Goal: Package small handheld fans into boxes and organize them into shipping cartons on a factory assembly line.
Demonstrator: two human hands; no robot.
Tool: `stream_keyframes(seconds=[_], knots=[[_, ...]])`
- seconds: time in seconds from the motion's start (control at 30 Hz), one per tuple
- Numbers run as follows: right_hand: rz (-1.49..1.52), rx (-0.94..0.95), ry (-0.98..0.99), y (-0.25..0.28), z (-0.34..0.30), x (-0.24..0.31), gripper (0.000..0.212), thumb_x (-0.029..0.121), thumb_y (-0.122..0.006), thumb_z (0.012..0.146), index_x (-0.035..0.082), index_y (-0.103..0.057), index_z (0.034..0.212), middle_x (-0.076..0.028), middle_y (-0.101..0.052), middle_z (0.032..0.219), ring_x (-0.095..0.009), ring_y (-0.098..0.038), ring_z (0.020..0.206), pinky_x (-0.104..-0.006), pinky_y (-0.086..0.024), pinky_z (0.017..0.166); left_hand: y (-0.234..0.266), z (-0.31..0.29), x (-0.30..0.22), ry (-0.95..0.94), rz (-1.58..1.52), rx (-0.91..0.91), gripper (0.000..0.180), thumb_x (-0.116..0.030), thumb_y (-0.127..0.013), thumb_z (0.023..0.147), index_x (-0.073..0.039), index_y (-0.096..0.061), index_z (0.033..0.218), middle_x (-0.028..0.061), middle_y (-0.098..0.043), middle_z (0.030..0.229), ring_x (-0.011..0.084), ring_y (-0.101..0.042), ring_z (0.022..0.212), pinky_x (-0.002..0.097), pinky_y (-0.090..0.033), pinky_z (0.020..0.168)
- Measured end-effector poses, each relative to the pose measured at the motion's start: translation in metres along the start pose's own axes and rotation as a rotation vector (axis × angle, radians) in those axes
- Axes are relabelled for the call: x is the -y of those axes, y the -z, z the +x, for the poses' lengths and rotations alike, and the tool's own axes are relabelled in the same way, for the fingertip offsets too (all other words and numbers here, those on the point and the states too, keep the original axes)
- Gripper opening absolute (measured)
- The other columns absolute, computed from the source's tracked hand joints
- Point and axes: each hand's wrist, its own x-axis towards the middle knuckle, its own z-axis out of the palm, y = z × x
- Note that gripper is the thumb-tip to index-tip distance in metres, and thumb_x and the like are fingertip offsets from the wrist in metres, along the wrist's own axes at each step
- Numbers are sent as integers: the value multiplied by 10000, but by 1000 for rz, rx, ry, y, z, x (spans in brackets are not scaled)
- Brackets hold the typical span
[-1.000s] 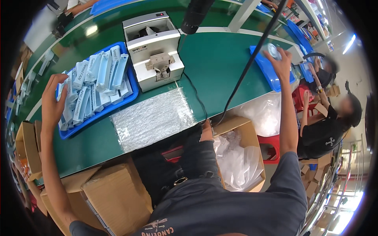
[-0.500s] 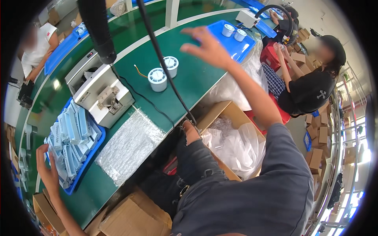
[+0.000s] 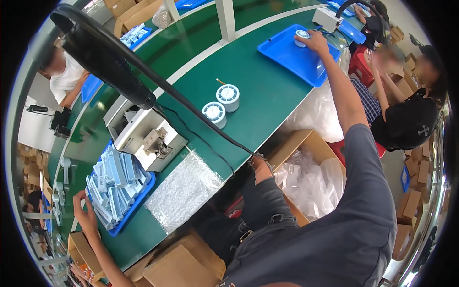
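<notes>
My right hand (image 3: 317,43) reaches to the blue tray (image 3: 287,55) at the far right, fingers closed around the side of a white round canister with a slotted top (image 3: 301,37). Whether a second canister sits behind the hand I cannot tell. Two more such canisters, one nearer (image 3: 214,115) and one farther (image 3: 228,97), stand upright side by side on the green table; a short yellow-orange wire shows by the farther one. My left hand (image 3: 86,214), fingers apart and holding nothing, rests beside another blue tray (image 3: 138,208) heaped with slim light-blue boxes (image 3: 114,179).
A white bench machine (image 3: 148,138) stands behind a sheet of bubble wrap (image 3: 184,191). Over it hangs a black tool (image 3: 107,67) with a thick cable. An open carton (image 3: 306,138) of clear plastic bags sits below the table edge. Several people work nearby.
My right hand has swung right and away, from above the table to a canister in the far tray. The view has shifted left. My left hand stays beside the box tray.
</notes>
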Motion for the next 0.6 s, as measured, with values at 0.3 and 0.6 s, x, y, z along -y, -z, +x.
stream_keyframes(seconds=[0.3, 0.6], knots=[[253, -180, 132, 34, -21, 22, 800, 692, -805, 703, 8, -745, 1112, -251, -660, 1141, -369, -638, 1097, -423, -514, 968, -9, 16, -22, -24, -23, 27, 173, 14, -571, 944, 37, -623, 1108, 167, -646, 1006, 314, -640, 982, 375, -485, 906], [620, 305, 702, 138, -245, 182, 617, 336, -952, 646, 24, -700, 1115, -115, -622, 1118, -281, -632, 1086, -379, -492, 975, 4, 2, 6, -102, -57, 43, 204, 33, -553, 948, 43, -598, 1147, 178, -614, 1109, 353, -600, 1051, 379, -460, 953]])
